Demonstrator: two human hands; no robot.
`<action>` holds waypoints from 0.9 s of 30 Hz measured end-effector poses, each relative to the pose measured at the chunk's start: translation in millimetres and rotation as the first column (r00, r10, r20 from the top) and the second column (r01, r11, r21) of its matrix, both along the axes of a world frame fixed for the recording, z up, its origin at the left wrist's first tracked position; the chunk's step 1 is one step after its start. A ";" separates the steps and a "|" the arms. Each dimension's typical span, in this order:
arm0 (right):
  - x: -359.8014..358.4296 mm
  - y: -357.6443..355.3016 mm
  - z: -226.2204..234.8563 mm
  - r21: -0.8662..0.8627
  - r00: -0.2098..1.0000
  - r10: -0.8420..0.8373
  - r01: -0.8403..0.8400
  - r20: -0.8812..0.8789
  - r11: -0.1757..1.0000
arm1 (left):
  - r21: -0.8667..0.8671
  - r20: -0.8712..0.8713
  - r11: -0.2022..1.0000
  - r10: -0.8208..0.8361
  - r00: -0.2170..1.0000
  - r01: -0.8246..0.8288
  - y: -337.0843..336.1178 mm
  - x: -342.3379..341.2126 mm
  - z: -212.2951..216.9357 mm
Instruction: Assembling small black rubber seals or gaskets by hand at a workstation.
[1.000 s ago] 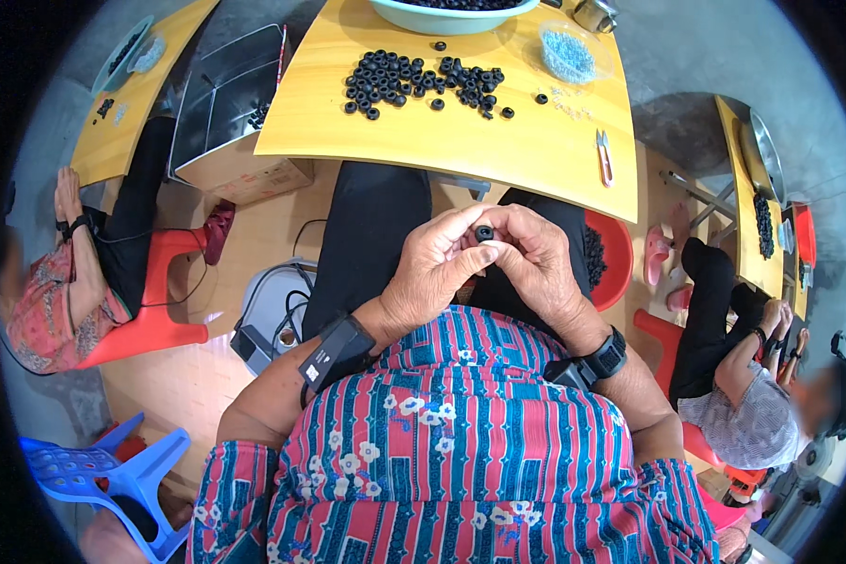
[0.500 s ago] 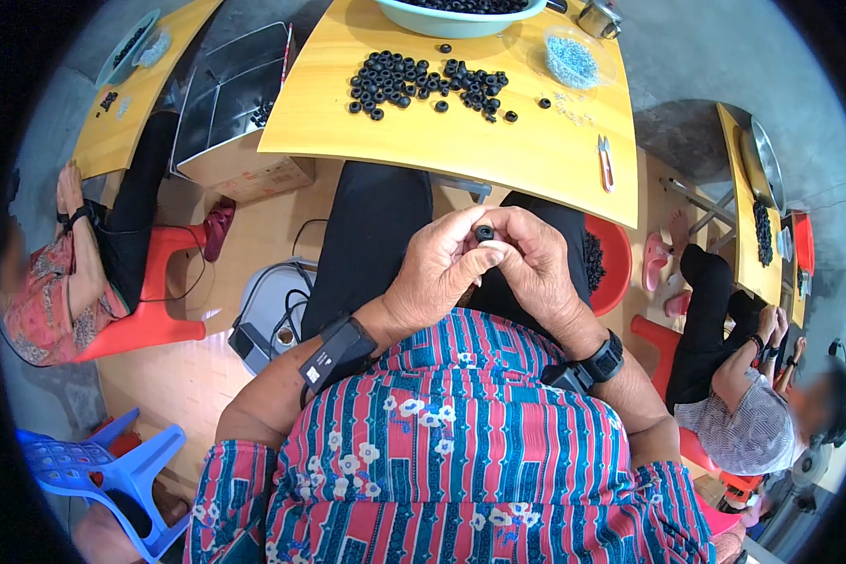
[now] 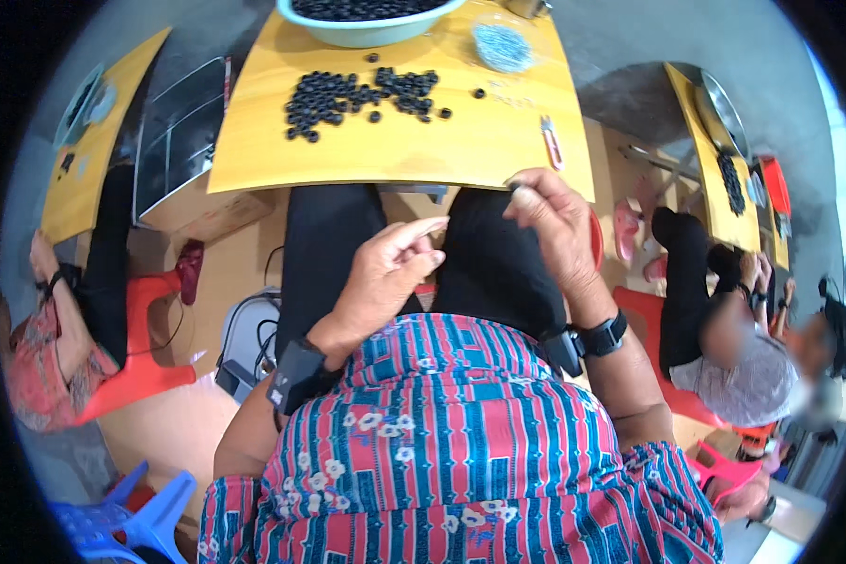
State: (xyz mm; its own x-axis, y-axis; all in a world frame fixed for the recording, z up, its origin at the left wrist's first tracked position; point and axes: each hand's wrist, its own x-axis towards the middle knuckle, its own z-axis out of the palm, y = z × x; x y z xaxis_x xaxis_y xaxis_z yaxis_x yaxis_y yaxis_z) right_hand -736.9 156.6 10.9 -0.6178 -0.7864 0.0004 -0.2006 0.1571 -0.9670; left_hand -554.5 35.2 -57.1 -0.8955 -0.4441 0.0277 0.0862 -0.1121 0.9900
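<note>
My right hand [image 3: 556, 224] is raised at the table's front edge, thumb and fingers pinched together. A small black ring-shaped piece [image 3: 514, 185] shows in part at its fingertips, the rest covered by the fingers. Over my lap, my left hand [image 3: 378, 282] holds nothing, its index finger stretched out and its thumb apart from it. Many more black ring-shaped pieces [image 3: 324, 101] lie in a loose heap on the yellow table [image 3: 423, 155], with a few single ones around it.
At the table's back stands a pale green basin [image 3: 367, 36] of black pieces. Right of it is a clear bowl of bluish bits [image 3: 502, 47]. Small snips [image 3: 551, 143] lie at the right. A red basin [image 3: 596, 240] is below. People sit at tables on both sides.
My hands, together round the black piece before, have parted. The right has moved right and toward the table with the piece; the left has drawn left. The view has shifted.
</note>
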 end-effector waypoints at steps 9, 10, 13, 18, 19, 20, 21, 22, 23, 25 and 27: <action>-91.2 102.5 -44.2 -0.002 0.801 -0.513 0.538 -0.309 0.843 | 0.000 -0.167 0.972 -0.230 0.959 0.233 -25.1 10.2 46.1; -104.7 119.1 -67.1 0.064 0.774 -0.531 0.584 -0.345 0.809 | -0.021 -0.243 0.949 -0.309 0.920 0.313 -30.9 11.5 57.4; -107.3 136.5 -79.0 0.313 0.653 -0.372 0.688 -0.659 0.655 | -0.048 -0.374 0.906 -0.407 0.833 0.421 -35.4 12.7 110.0; -103.7 112.4 -78.3 -0.045 0.716 -0.557 0.597 -0.419 0.801 | 0.294 -0.801 0.540 -0.310 0.512 0.788 -3.0 12.6 149.5; -96.4 95.6 -71.7 -0.083 0.695 -0.542 0.577 -0.472 0.813 | 0.330 -0.907 0.196 -0.208 0.367 0.924 8.8 13.0 151.3; -89.3 78.7 -63.8 -0.119 0.672 -0.526 0.553 -0.522 0.825 | 0.258 -0.966 -0.164 -0.037 0.255 0.952 13.7 14.0 150.8; -82.8 67.6 -50.3 -0.081 0.655 -0.461 0.523 -0.599 0.848 | 0.201 -0.979 -0.194 0.000 0.205 0.960 15.0 9.1 151.8; -79.3 57.8 -40.2 -0.072 0.659 -0.458 0.524 -0.597 0.848 | 0.178 -0.983 -0.168 0.013 0.183 0.970 12.8 4.4 152.7; -76.1 48.4 -32.7 -0.095 0.722 -0.448 0.474 -0.527 0.876 | 0.155 -0.987 -0.152 0.028 0.161 0.976 9.6 1.7 153.6; -79.1 31.3 -33.1 -0.176 0.773 -0.410 0.373 -0.484 0.911 | 0.124 -0.990 -0.117 0.049 0.130 0.985 8.5 -4.7 153.8; -71.1 13.9 -24.9 -0.146 0.802 -0.353 0.324 -0.482 0.935 | 0.097 -0.992 -0.086 0.071 0.103 0.992 9.0 -9.0 152.6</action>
